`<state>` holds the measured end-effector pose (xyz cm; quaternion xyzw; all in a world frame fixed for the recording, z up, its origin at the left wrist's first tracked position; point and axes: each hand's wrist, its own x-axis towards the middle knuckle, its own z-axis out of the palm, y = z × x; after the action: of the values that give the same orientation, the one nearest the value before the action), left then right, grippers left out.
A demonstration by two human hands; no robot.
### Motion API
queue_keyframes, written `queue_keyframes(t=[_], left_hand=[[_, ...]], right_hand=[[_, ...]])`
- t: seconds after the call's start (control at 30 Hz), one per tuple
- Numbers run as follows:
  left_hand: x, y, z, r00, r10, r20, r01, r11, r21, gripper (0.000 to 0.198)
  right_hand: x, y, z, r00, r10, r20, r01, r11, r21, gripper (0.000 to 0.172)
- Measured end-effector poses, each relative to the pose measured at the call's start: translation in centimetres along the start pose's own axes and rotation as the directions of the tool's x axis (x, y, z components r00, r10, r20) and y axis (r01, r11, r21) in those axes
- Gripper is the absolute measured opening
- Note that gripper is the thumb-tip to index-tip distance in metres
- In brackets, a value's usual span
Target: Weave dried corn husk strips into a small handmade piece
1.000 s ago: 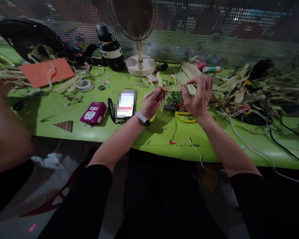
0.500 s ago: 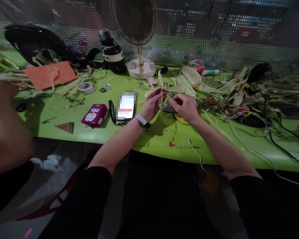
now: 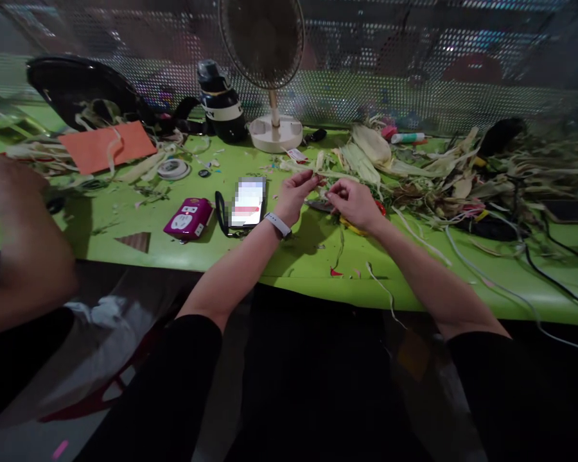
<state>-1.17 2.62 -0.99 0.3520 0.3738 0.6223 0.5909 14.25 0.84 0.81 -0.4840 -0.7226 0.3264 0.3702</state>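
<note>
Pinching a pale husk strip [image 3: 297, 167] in the left hand [image 3: 295, 196] — thumb and fingertips closed tight on it — and holding it just above the green table [image 3: 289, 256], in front of the fan base [image 3: 275, 133]. Holding the right hand [image 3: 355, 204] just beside the left, fingertips drawn together on something too thin to make out. Working next to a heap of loose husks [image 3: 414, 168] spread along the right of the table. Facing a capped black bottle [image 3: 220, 102] standing upright at the back, contents hidden, and a black rounded dish [image 3: 77, 86] at far left with a few pale strips hanging at its lower edge. Sitting with a phone [image 3: 247, 202] and a magenta socket block [image 3: 187, 218] lying flat just left of the wrist — and sharing the table with another person's arm [image 3: 24, 250] at the left edge.
</note>
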Motion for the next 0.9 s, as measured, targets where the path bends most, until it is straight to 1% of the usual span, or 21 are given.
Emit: queue_keyframes(t=[0.03, 0.1, 0.17, 0.2, 0.23, 0.3, 0.37, 0.47, 0.57, 0.7, 0.8, 0.9], left_hand=[[0.0, 0.1, 0.0, 1.0, 0.011, -0.007, -0.011, 1.0, 0.017, 0.014], [-0.1, 0.2, 0.0, 0.999, 0.021, -0.026, -0.019, 0.999, 0.051, 0.013], [-0.1, 0.2, 0.1, 0.999, 0.024, -0.027, -0.022, 0.996, 0.083, 0.013], [-0.1, 0.2, 0.2, 1.0, 0.024, -0.015, -0.022, 0.995, 0.095, 0.013], [-0.2, 0.2, 0.2, 1.0, 0.022, 0.004, -0.022, 0.994, 0.106, 0.014], [-0.3, 0.1, 0.3, 0.999, 0.013, 0.039, -0.018, 0.992, 0.122, 0.018], [-0.5, 0.1, 0.4, 0.998, -0.005, 0.059, -0.002, 0.992, 0.13, 0.019], [-0.9, 0.1, 0.6, 0.992, -0.069, 0.101, 0.058, 0.992, 0.11, 0.016], [-1.2, 0.2, 0.8, 0.988, -0.118, 0.096, 0.111, 0.991, 0.073, 0.01], [-1.4, 0.4, 1.0, 0.982, -0.141, 0.122, 0.139, 0.99, 0.019, 0.001], [-1.4, 0.5, 1.0, 0.981, -0.136, 0.137, 0.135, 0.991, 0.017, 0.008], [-1.5, 0.5, 1.0, 0.984, -0.106, 0.146, 0.102, 0.994, 0.036, 0.012]], right_hand=[[-0.1, -0.2, -0.2, 0.998, -0.055, -0.017, 0.053, 0.99, -0.128, 0.008], [-0.3, -0.5, -0.3, 0.99, -0.14, -0.008, 0.128, 0.923, -0.364, 0.009], [-0.5, -0.7, -0.2, 0.98, -0.198, 0.024, 0.182, 0.841, -0.509, 0.014], [-0.5, -0.8, -0.2, 0.974, -0.225, 0.039, 0.21, 0.816, -0.538, 0.017], [-0.5, -0.8, -0.3, 0.966, -0.254, 0.049, 0.24, 0.805, -0.542, 0.019], [-0.4, -0.8, -0.6, 0.95, -0.308, 0.042, 0.286, 0.812, -0.509, 0.021], [-0.2, -0.6, -1.2, 0.938, -0.348, -0.004, 0.306, 0.83, -0.465, 0.023], [0.1, -0.1, -1.8, 0.921, -0.376, -0.102, 0.302, 0.855, -0.422, 0.025], [0.4, 0.3, -1.9, 0.916, -0.367, -0.161, 0.287, 0.881, -0.375, 0.028], [0.4, 0.6, -1.7, 0.916, -0.332, -0.224, 0.261, 0.919, -0.295, 0.036], [0.3, 0.6, -1.5, 0.923, -0.3, -0.241, 0.243, 0.94, -0.238, 0.04], [0.2, 0.4, -1.3, 0.928, -0.278, -0.248, 0.235, 0.954, -0.188, 0.04]])
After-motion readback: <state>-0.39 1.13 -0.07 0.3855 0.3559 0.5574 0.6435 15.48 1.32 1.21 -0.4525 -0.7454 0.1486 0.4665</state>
